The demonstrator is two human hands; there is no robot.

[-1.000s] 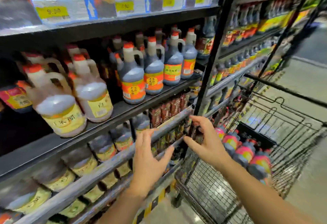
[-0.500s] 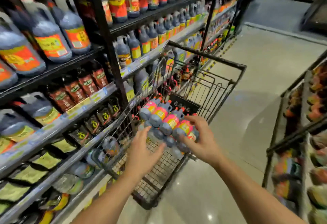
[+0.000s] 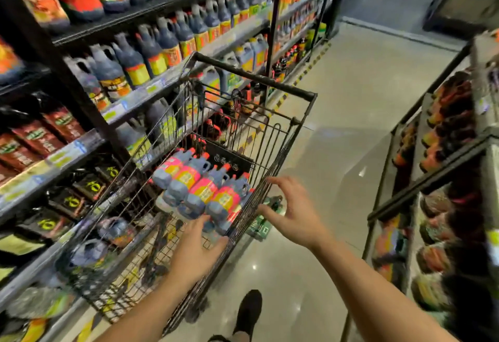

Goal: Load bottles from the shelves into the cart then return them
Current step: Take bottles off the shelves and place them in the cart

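Shelf risk: the dark handled jugs (image 3: pixel 129 63) on the left shelving (image 3: pixel 151 90) stand close to the shelf's front edge. The cart (image 3: pixel 256 78) is parked just beside them, so a bottle swung up carelessly could knock one off.
Stack risk: the pink-and-yellow labelled bottles (image 3: pixel 199 187) lie on their sides in a loose heap at centre frame, caps pointing to the upper right. Pulling out a low one would probably let the upper ones roll or slide against the wire.
Blur risk: the frame is smeared, so the head seems to be turning. A reach made without a steady look could miss the bottle.
Foot risk: a black shoe (image 3: pixel 248 312) stands at lower centre, close to the cart's base. A dropped bottle could land on it.
Left hand (image 3: pixel 194 252): inside the basket at lower centre, fingers straight and loosely apart, reaching for the lowest bottles' bases. It grips nothing, and I cannot tell whether it touches them.
Right hand (image 3: pixel 294 212): right of centre, outside the cart's right wall, fingers spread wide and holding nothing.
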